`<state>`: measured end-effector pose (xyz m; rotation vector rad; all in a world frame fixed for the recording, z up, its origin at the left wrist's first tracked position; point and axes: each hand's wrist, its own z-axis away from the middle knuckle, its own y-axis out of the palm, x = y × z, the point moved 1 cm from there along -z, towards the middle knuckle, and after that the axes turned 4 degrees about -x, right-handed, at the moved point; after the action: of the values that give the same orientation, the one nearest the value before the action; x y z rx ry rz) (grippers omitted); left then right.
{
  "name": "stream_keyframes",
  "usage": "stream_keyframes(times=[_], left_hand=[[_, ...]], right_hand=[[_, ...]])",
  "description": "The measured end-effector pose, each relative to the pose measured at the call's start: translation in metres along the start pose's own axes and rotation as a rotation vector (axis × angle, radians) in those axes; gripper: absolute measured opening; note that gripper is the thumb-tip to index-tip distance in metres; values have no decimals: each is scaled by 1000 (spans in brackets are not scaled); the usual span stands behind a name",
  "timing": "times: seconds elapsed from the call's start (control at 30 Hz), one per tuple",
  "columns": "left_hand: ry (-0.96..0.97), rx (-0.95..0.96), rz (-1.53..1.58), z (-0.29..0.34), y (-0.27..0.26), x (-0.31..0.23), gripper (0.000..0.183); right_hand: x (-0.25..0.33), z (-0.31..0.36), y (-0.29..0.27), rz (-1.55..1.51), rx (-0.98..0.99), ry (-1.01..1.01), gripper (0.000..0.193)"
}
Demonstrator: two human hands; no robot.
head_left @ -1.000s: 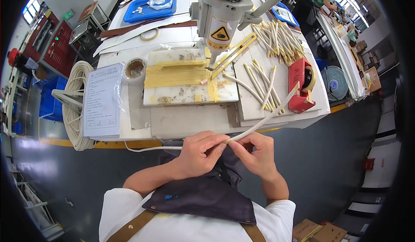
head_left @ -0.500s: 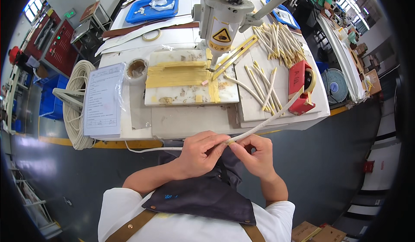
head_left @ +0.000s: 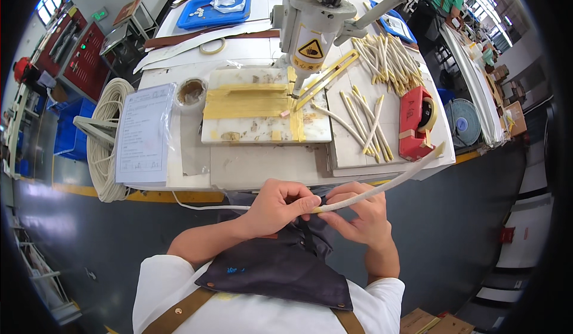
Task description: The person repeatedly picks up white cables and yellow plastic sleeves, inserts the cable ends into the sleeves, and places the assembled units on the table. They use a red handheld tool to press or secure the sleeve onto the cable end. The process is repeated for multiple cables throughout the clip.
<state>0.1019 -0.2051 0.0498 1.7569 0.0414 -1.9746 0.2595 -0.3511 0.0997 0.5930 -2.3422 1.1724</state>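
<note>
Both hands are on a white cord (head_left: 391, 183) in front of the table edge, over my dark apron. My left hand (head_left: 279, 208) pinches it between thumb and fingers beside a short band of yellow tape (head_left: 317, 210). From there a thin length runs left toward the big white coil (head_left: 112, 149). On the other side of the tape my right hand (head_left: 361, 216) has its fingers bent round the cord, thumb below it. The cord's tape-coloured tip rises to the upper right, below a red tape dispenser (head_left: 416, 122).
A press-like machine (head_left: 310, 29) stands over a white block (head_left: 262, 132) with yellow tape strips. Cut cord pieces with yellow ends (head_left: 388, 62) lie at the right. A paper sheet (head_left: 143, 134), a tape roll (head_left: 191, 92) and a blue tray (head_left: 213, 13) are on the left side.
The cord's free end has swung right and slightly down, past the dispenser. My right hand has shifted a little right, and the yellow band between my hands shows more.
</note>
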Motion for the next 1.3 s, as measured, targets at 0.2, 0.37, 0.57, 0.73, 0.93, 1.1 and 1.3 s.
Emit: stream_keyframes(times=[0.2, 0.37, 0.57, 0.73, 0.93, 1.1, 1.3], left_hand=[[757, -209, -559, 5, 18, -6, 15], [1018, -259, -758, 7, 22, 0, 20], [266, 100, -257, 14, 20, -15, 21], [-370, 453, 399, -1, 5, 4, 29], [-313, 289, 274, -1, 10, -6, 28], [879, -173, -849, 2, 7, 1, 28], [1127, -253, -1241, 7, 3, 5, 32]], right_hand=[[3, -4, -10, 123, 16, -26, 22], [-5, 1, -4, 8, -88, 10, 18], [-14, 12, 11, -186, -166, 129, 21], [-12, 19, 25, -549, -258, 248, 45], [-8, 17, 39, -913, -361, 357, 59], [-21, 42, 28, -809, -88, 451, 47], [-7, 36, 32, -972, -164, 684, 37]])
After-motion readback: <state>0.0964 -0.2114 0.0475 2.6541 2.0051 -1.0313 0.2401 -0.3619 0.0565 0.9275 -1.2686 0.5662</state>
